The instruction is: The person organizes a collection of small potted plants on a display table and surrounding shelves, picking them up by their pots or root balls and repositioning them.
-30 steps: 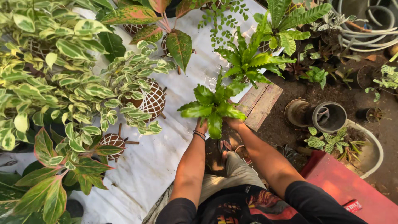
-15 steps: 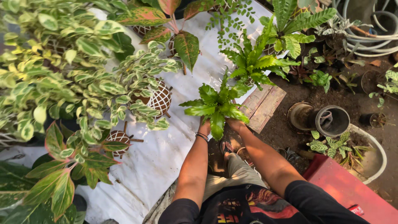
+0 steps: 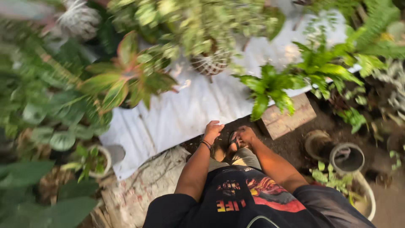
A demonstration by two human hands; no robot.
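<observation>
I see my left hand and right hand curled, fingers empty, over dark soil beside the white sheet; reaching the green plant comes next, I judge.

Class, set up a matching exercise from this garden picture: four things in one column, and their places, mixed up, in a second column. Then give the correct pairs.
Things:
1. left hand
2. white sheet
3. empty grey pot
4. wooden plank

Places:
A. right of the person's arms, on dark soil
B. under the bright green plant
C. spread on the ground among leafy plants
D. at the sheet's near edge, wearing a wristband

Pairs: 1-D, 2-C, 3-A, 4-B
</observation>
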